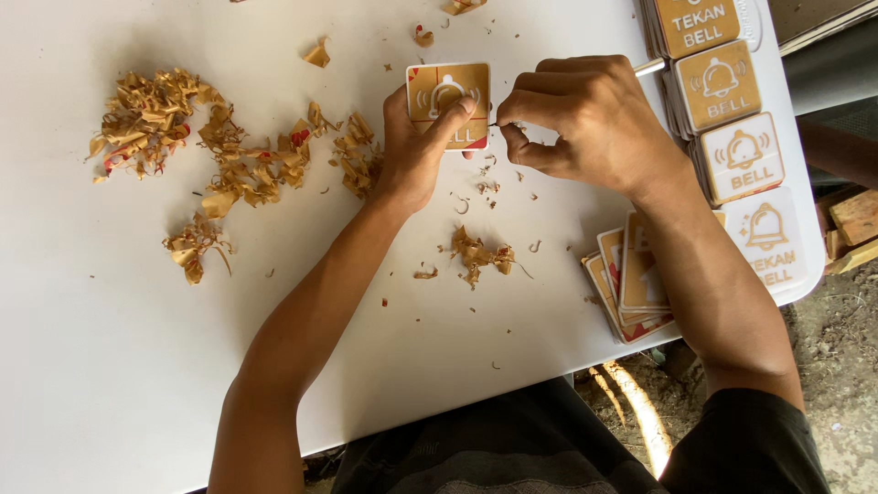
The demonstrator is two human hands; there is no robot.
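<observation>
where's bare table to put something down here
Bare: the near-left table, below the peeled film scraps, and the far-left corner. Crowded: around the left hand and right hand at the square sign, and the stacked signs on the right.

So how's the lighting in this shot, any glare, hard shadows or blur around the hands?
Head view: bright daylight, the white table nearly washed out; soft shadows fall beneath the left hand and right hand; the square plaque and tan peelings are sharp; a sunlit streak hits the ground; no obvious motion blur.
</observation>
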